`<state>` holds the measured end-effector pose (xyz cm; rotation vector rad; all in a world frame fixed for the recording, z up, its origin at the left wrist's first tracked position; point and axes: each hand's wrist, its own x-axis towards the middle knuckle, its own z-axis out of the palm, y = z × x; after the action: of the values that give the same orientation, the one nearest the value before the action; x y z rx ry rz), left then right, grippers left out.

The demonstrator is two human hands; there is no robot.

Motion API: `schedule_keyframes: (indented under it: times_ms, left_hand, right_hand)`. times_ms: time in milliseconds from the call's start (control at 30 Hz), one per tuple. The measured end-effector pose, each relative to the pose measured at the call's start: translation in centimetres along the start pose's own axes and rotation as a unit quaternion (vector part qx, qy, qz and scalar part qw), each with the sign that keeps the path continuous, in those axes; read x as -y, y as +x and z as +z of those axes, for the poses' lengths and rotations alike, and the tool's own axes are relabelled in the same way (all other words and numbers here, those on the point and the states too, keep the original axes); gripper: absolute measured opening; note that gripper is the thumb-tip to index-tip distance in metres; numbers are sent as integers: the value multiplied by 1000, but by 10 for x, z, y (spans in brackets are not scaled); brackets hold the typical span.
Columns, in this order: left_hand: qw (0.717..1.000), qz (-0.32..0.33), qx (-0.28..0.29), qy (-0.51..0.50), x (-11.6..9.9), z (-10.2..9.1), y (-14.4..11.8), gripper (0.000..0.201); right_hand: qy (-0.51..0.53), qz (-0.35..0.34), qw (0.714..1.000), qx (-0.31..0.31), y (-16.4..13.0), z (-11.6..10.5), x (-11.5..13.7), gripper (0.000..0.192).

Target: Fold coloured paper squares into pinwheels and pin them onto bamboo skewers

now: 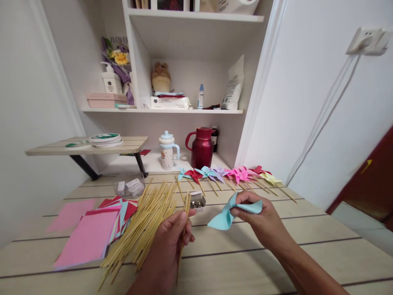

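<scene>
My left hand [172, 241] pinches a stick [184, 221]; my right hand [260, 221] pinches a blue pinwheel [227, 215]; the stick pile [144, 223] and pin box [197, 202] sit mid-tabletop; finished pinwheels [233, 174] line the far edge.

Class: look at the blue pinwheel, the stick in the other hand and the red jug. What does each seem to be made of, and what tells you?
Pinwheel: thin matte paper, curled and folded. Stick: pale wood or bamboo, slim and unpainted. Jug: probably coated metal or plastic, smooth with a soft sheen.
</scene>
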<state>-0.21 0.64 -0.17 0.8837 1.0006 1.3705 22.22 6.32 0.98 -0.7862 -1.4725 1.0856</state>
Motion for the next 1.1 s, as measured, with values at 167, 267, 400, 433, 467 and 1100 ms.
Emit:
schedule_keyframes:
  times_ms: [167, 267, 400, 433, 467, 1100]
  left_hand:
    - [915, 88, -229, 319, -25, -39, 12, 32]
    - [763, 138, -328, 539, -36, -63, 20, 31]
    - [646, 228, -356, 636, -32, -71, 27, 35]
    - [649, 245, -355, 627, -30, -70, 27, 36]
    - [666, 267, -347, 605, -29, -66, 26, 35]
    - [981, -115, 98, 122, -12, 3, -10, 32]
  right_hand:
    - [-1, 5, 1000, -4, -1, 3, 2, 22]
    - [15, 12, 1000, 10, -3, 8, 7, 21]
    - [14, 12, 1000, 24, -5, 11, 9, 20]
    - [9, 9, 1000, 26, -5, 11, 10, 20]
    - [5, 3, 1000, 26, -5, 11, 10, 20]
    - [-292, -440, 841, 119, -21, 15, 40, 22]
